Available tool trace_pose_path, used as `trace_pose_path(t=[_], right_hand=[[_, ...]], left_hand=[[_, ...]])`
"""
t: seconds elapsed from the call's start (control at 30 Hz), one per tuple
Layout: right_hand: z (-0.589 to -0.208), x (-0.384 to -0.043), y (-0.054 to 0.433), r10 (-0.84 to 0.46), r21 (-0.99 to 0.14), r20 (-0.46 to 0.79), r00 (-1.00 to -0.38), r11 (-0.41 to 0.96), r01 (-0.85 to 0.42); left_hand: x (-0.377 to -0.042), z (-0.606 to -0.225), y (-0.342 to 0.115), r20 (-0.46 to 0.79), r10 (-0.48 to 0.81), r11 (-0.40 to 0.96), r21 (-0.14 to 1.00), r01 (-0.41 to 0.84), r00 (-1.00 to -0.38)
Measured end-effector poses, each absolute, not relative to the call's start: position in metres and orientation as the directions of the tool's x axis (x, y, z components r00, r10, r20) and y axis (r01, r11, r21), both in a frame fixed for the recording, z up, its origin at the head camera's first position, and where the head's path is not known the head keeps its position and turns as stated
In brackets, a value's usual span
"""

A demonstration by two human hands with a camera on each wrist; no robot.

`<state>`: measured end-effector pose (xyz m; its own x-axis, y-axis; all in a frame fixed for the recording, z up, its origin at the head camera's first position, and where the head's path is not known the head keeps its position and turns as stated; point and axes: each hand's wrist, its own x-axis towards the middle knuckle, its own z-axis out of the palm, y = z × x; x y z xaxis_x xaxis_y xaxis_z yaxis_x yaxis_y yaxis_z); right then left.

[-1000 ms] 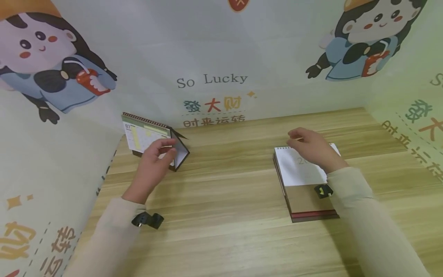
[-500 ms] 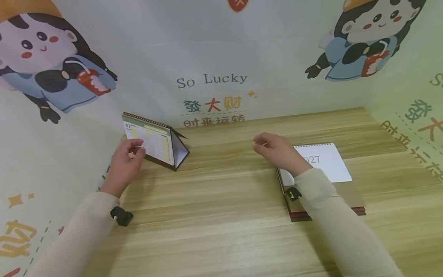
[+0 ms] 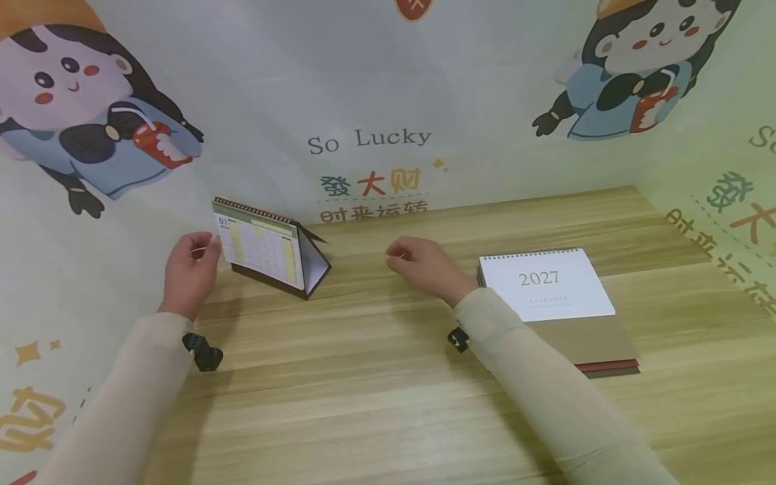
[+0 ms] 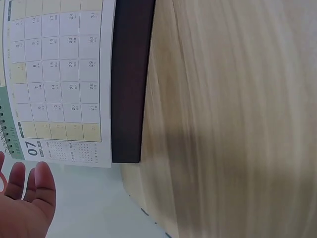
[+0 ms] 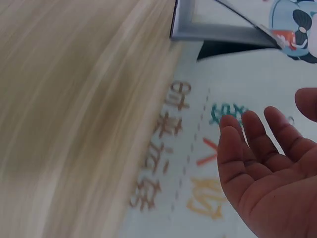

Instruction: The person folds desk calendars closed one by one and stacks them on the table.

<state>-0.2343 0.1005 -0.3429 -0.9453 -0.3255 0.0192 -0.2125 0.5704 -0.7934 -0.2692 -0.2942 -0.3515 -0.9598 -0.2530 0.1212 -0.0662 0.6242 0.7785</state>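
A desk calendar (image 3: 263, 246) stands propped like a tent at the back left, its page marked 07 facing me; the same page fills the upper left of the left wrist view. Beside its left end is my left hand (image 3: 190, 273), fingers loosely bent, with no visible grip on it. My right hand (image 3: 427, 266) hovers over the table to the right of that calendar, holding nothing, its fingers relaxed in the right wrist view. A second calendar (image 3: 548, 286), white with 2027 on it, lies flat at the right, partly covered by my right forearm.
The wood-grain table (image 3: 364, 377) meets a printed backdrop (image 3: 376, 81) at the back and on both sides. The tent calendar stands close to the back left corner. Dark wrist cameras (image 3: 203, 351) sit on both sleeves.
My left hand has moved left from in front of the standing calendar to its left end. The right hand has travelled left, away from the flat calendar. Both calendars have stayed put.
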Motion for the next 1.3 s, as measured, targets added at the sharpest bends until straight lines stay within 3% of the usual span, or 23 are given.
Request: trace_pose_path(t=[0.23, 0.53, 0.83, 1.3], right_hand=[[-0.350, -0.249, 0.059, -0.309, -0.845, 0.043, -0.950, 0.496, -0.199], [-0.363, -0.268, 0.011, -0.316, -0.848, 0.094, -0.944, 0.472, -0.243], [-0.362, -0.277, -0.014, -0.265, -0.893, 0.051, -0.963, 0.419, -0.163], [-0.356, -0.276, -0.051, -0.227, -0.908, 0.117, -0.967, 0.370, -0.197]], left_hand=[[-0.287, -0.347, -0.294, 0.073, -0.213, 0.650, 0.755, -0.086, -0.974], [-0.297, -0.360, -0.305, 0.003, -0.202, 0.574, 0.811, -0.116, -0.979], [-0.311, -0.358, -0.302, -0.007, -0.141, 0.538, 0.839, -0.082, -0.990], [-0.329, -0.342, -0.286, -0.015, -0.080, 0.552, 0.832, -0.057, -0.997]])
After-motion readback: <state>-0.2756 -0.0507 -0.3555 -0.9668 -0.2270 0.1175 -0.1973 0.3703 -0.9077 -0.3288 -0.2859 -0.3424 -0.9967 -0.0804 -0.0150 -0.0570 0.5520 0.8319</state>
